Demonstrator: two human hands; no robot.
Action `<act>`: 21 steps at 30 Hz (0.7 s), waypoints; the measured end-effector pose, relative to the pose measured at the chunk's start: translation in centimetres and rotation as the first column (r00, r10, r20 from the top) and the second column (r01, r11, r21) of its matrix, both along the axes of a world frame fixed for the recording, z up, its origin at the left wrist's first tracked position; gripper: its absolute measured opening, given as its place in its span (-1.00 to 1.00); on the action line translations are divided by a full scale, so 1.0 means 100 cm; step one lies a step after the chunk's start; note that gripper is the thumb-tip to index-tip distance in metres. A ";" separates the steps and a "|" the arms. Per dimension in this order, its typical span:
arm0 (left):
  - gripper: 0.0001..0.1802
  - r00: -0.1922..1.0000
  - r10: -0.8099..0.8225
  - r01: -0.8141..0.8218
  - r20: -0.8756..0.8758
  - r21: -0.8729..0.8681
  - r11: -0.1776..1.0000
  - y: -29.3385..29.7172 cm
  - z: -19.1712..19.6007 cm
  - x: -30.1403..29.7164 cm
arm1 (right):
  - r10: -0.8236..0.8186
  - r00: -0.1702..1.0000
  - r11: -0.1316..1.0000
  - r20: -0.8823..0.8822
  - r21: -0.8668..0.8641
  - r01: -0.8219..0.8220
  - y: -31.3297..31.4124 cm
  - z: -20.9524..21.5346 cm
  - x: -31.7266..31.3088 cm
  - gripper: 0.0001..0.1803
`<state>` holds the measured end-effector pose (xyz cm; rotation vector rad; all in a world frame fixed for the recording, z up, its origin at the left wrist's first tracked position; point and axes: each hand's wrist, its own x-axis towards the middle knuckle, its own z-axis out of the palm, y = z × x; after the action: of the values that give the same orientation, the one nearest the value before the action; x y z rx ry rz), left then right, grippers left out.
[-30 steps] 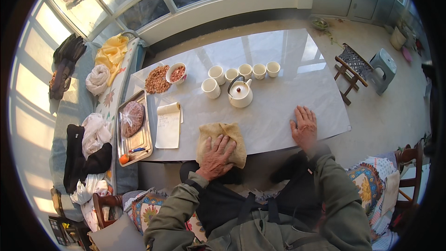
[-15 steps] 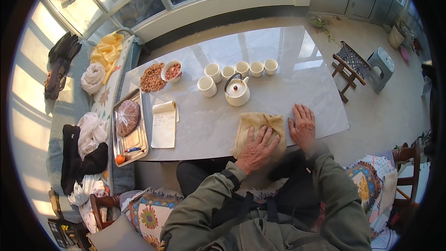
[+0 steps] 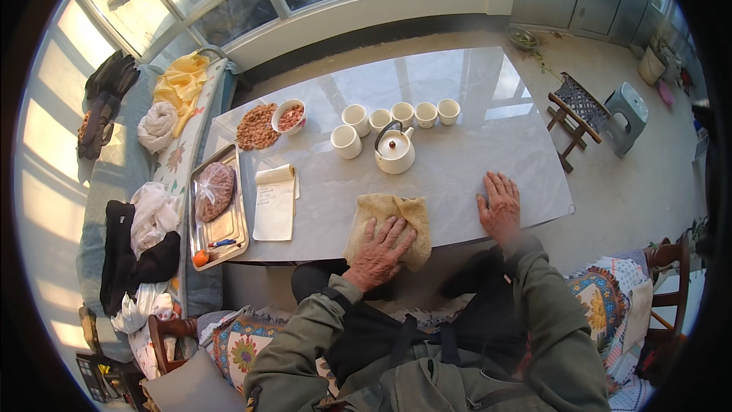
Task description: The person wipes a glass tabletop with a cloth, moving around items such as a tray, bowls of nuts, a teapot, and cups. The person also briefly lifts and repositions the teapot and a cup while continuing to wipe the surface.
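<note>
My left hand (image 3: 381, 252) lies with spread fingers on a folded tan cloth (image 3: 381, 210), pressing it flat at the near edge of the grey marble-look table (image 3: 457, 172). Part of the cloth hangs over that edge. To the right, my right hand (image 3: 499, 206) rests palm down on the bare tabletop, fingers stretched out and holding nothing. Beyond the cloth stands a white teapot (image 3: 395, 154) with a dark handle and a brown lid knob. Several white cups, among them a nearer cup (image 3: 347, 143), are grouped around its far side.
Left on the table are a notepad (image 3: 273, 217), a metal tray (image 3: 239, 233) with a bag of nuts (image 3: 214, 192), a pile of nuts (image 3: 257, 127) and a bowl (image 3: 290, 128). A folding stool (image 3: 577, 114) and a grey plastic stool (image 3: 627, 118) stand on the floor at right.
My left hand has slid the cloth leftward along the table's near edge. My right hand stays in place on the tabletop.
</note>
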<state>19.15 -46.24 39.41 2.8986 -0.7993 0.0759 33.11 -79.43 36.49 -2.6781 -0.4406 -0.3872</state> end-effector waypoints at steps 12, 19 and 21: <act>0.12 0.971 0.238 -0.237 -0.041 0.009 0.971 0.068 0.006 -0.037 | 0.008 1.000 1.000 0.015 0.009 -0.008 -0.001 0.000 0.001 -0.43; 0.11 0.972 0.232 -0.231 -0.021 0.039 0.972 0.056 0.001 -0.032 | 0.006 1.000 1.000 0.005 -0.006 -0.006 0.001 -0.001 0.001 -0.41; 0.11 0.981 0.196 -0.195 -0.011 0.044 0.980 0.047 0.001 -0.027 | -0.004 1.000 1.000 -0.012 -0.012 0.004 0.002 -0.001 0.000 -0.41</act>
<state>16.41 -41.50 39.51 3.0055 -0.5175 0.0575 33.16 -79.27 36.38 -2.6921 -0.4351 -0.3709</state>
